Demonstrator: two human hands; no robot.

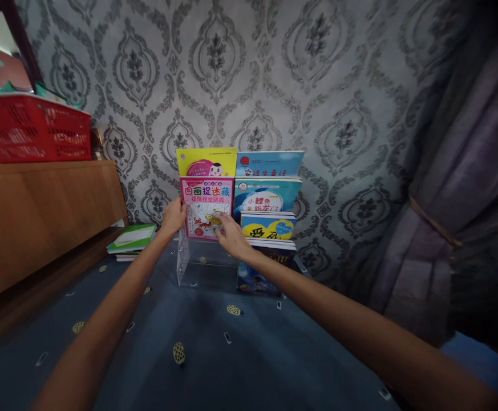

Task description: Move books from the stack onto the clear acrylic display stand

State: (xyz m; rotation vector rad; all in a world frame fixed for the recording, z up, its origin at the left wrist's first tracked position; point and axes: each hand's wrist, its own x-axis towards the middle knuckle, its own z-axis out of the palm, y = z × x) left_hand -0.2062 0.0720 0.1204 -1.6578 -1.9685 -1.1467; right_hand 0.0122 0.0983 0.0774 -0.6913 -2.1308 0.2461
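A pink picture book (195, 215) with Chinese lettering stands upright in a clear acrylic book rack (208, 264). My left hand (174, 216) is closed at the book's left edge, some fingers hidden from me. Across the lower right of its cover lies my right hand (233, 235), thumb and forefinger apart against the front. Behind the pink book rises a yellow book (206, 161). The rack's right column holds a light blue book (270, 162), a teal book (283, 194), a yellow and blue book (270, 224) and dark blue books (257, 279).
A small stack of books with a green cover (135, 237) lies left of the rack. Further left, a red plastic basket (35, 128) sits on a wooden cabinet (52, 211). Patterned wallpaper (252, 74) rises behind; a tied curtain (420, 228) hangs at right. Dark blue printed cloth (206, 365) covers the surface.
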